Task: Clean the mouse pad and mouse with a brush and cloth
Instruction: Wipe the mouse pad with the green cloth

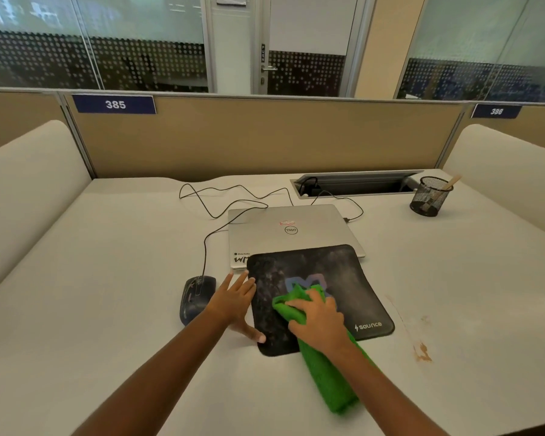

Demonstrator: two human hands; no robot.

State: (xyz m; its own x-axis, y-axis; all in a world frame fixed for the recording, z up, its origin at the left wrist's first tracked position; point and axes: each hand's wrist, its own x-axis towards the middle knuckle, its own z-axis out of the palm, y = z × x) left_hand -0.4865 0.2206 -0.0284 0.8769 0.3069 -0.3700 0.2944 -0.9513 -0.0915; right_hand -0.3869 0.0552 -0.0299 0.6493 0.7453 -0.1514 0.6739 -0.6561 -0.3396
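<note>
Right hand (320,322) gripped the bunched green cloth (328,382), fingers curled over its front end and pressing it onto the middle of the mouse pad (337,278). The cloth's tail trailed off the pad's near edge beneath the wrist. Left hand (235,302) lay flat on the pad's left edge, fingers straight and spread, thumb near the near-left corner, holding nothing. The desk (107,309) carried the pad, with a brown stain (422,354) to the pad's right. A closed laptop (290,228) lay beyond the pad, and the pad's far edge overlapped the laptop's lid. The pad itself appeared thin, limp and light, with grey smearing across its dark face. It would likely slide or ripple under a wiping stroke, so bracing one edge with a flat palm was judged the sound hold. The cloth looked soft and thick-piled, and was best taken as a wad under the fingers. The mouse (195,297) sat just left of the pad, beside the left wrist, its cable running away past the pad's far-left corner. It was judged light, hard and smooth, best held by its sides. A mesh cup (430,196) stood well beyond the pad's far-right corner, holding a wooden handle (452,183), possibly the brush.
</note>
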